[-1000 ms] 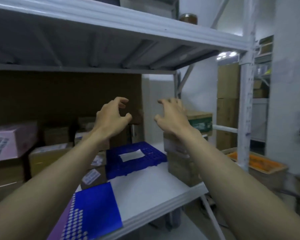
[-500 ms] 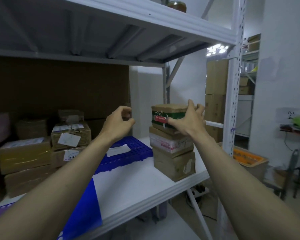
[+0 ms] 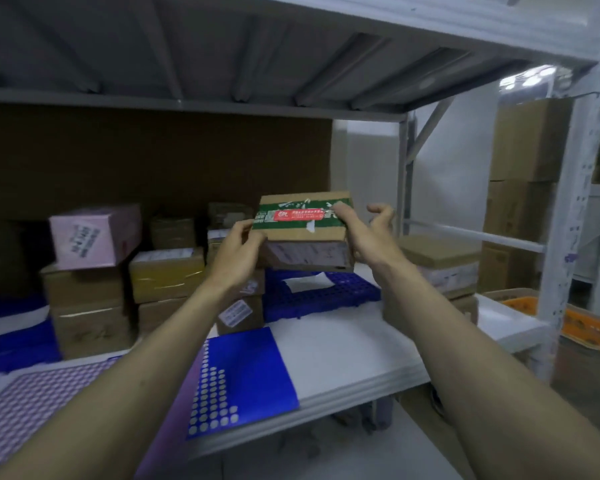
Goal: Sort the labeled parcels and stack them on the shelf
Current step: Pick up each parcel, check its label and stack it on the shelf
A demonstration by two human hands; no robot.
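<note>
I had the green-taped box (image 3: 303, 216) up off the shelf (image 3: 343, 344), clamped between both hands over the blue crate (image 3: 321, 294). The left hand (image 3: 238, 252) gripped its left edge with curled fingers; the right hand (image 3: 364, 233) pressed the right side, thumb across the tape, the other fingers loosely curled behind. I judged the two-sided grip was there to keep the box level and its label facing me for reading. Half a second before, that box sat on top of the stack (image 3: 440, 268) at the shelf's right end, only my right hand on it, the left hanging free. Now it hung left of that stack, well apart from it, and the stack stood one box shorter. The sorted piles (image 3: 167, 271) waited further left.
</note>
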